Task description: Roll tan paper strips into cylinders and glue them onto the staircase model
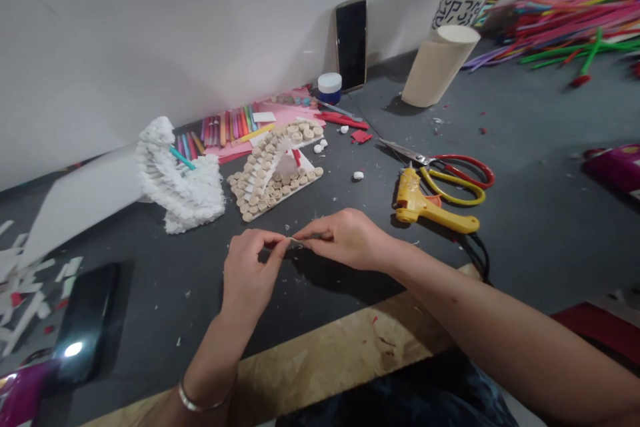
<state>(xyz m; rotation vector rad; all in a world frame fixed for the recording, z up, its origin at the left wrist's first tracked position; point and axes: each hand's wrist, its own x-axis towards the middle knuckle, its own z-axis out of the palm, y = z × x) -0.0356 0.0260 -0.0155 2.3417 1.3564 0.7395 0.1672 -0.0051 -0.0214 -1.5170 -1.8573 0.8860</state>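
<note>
- Just left of the hot glue gun (425, 203), the right hand (347, 239) is held low over the bench (505, 260), its fingers (313, 230) pinched closed on a thin pale paper strip (295, 241).
- Further left of the hot glue gun, the left hand (247, 267) is held with a metal bangle (200, 403) around its wrist. Its fingers (270, 240) are pinched on the opposite end of the same strip, and the two hands are almost touching.
- Behind the hot glue gun, a pair of scissors (435, 173) with red and yellow handles is laid open, just beside it.
- Well left of the hot glue gun, a model of rolled paper coils (273, 177) is set on a flat base, with a white fringed paper form (177, 177) standing just beside it.
- Far behind the hot glue gun, a dark phone (351, 45) is propped against the wall, and a cream paper tube (439, 67) is stood on the bench.
- Behind and right of the hot glue gun, a heap of long coloured strips (575, 20) is piled.
</note>
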